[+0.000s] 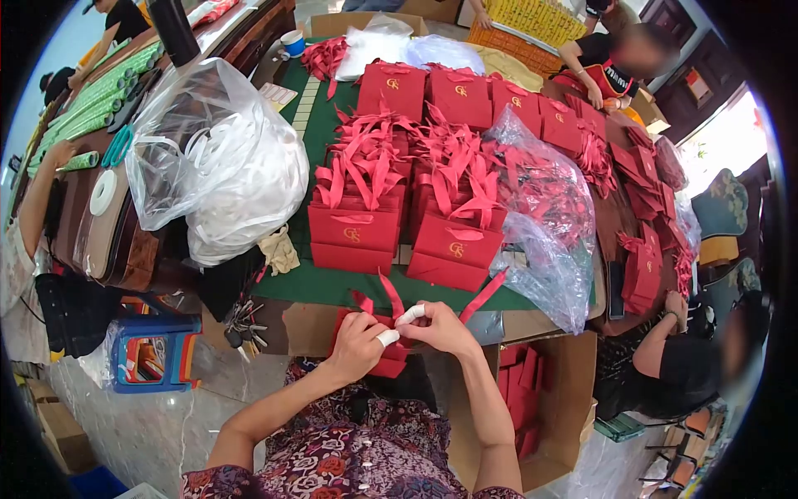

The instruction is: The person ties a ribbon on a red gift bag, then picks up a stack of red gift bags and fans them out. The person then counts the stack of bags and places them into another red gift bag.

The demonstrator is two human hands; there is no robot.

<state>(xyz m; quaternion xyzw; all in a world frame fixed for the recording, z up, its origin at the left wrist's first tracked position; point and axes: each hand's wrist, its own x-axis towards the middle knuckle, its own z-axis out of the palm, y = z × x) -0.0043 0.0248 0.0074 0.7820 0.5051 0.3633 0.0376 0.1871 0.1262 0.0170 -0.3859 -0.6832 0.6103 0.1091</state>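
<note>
Both hands, left hand (pixel 359 339) and right hand (pixel 438 326), pinch closed on a small red gift bag (pixel 384 345) at the near edge of the bench (pixel 320 287), just before the standing bags (pixel 403 220); it looks light, creasable paper, best held by its folded top, its ribbon (pixel 485 297) limp and slippery.

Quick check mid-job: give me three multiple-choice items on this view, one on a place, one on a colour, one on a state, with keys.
1. Where is the clear bag of white ribbon?
A. left of the red bags
B. on the floor
C. in the carton

2. What colour are the ribbon handles on the standing bags?
A. white
B. red
C. green

3. What are the left hand and right hand doing?
A. resting empty
B. both gripping one red bag
C. holding scissors

Answers: 1 A, it sits on the table's left; 2 B, red like the bags; 3 B, both hands close on it.
</note>
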